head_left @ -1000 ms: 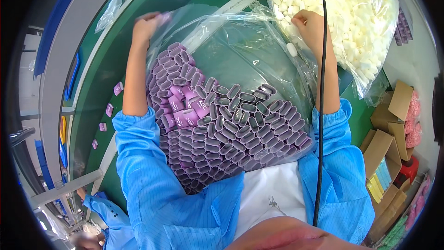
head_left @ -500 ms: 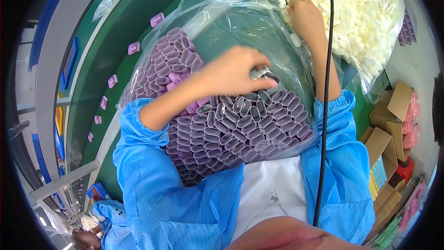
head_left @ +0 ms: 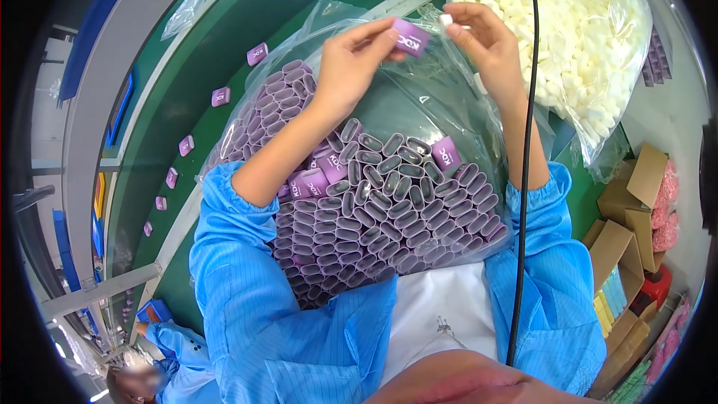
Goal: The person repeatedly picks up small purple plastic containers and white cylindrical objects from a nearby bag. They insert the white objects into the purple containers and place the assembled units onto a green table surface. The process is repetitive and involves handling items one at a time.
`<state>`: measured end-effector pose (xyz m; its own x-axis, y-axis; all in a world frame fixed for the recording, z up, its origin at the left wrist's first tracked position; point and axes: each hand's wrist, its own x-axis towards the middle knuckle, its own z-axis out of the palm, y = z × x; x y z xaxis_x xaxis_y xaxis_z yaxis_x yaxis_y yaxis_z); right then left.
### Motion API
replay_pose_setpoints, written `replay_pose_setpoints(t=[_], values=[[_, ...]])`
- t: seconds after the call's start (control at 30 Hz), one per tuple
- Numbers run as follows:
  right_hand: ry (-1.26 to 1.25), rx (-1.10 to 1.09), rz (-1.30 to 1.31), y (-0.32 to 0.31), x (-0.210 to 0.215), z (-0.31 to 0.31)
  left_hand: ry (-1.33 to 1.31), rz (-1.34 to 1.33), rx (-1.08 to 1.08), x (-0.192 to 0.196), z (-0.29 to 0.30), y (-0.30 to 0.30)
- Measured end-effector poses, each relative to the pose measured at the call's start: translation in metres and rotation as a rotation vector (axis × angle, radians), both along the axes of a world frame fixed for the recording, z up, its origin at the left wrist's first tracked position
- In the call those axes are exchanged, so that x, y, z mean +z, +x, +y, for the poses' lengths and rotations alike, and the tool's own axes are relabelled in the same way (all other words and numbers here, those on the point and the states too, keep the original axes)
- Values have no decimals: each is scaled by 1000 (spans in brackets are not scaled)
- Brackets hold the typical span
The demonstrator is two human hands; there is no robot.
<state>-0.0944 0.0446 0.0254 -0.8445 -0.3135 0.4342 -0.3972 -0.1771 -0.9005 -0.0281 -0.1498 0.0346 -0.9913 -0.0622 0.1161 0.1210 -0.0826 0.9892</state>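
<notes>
My left hand (head_left: pixel 354 60) is closed on a small purple oval sleeve (head_left: pixel 410 37) with white print, holding it by its left end above the clear plastic bag. Just right of it, my right hand (head_left: pixel 486 46) pinches a small white block (head_left: pixel 446 20) between thumb and fingers, apart from the sleeve. Below both hands lies a big pile of purple sleeves (head_left: pixel 389 194), most with their hollow oval ends facing up, in the clear plastic bag (head_left: pixel 419 105). A bag of cream-white blocks (head_left: pixel 553 22) lies beyond my right hand.
Several purple pieces stand in a row on the green conveyor belt (head_left: pixel 198 116) at the left. A black cable (head_left: pixel 532 105) hangs across my right forearm. Open cardboard boxes (head_left: pixel 624 239) stand at the right. Another person (head_left: pixel 179 352) sits at the lower left.
My left hand has moved up from the pile and now has a purple sleeve in it. My right hand has drawn slightly away from the white blocks, pinching one.
</notes>
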Motion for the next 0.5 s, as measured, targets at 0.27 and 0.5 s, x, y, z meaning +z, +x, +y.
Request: replay_pose_setpoints(t=[0.27,0.5], values=[[-26,-1,-138,18,-5,-17,176,22,-26,-10,-11,-6],[-103,-1,-127,22,-2,-19,137,149,-40,-11,-7,-2]])
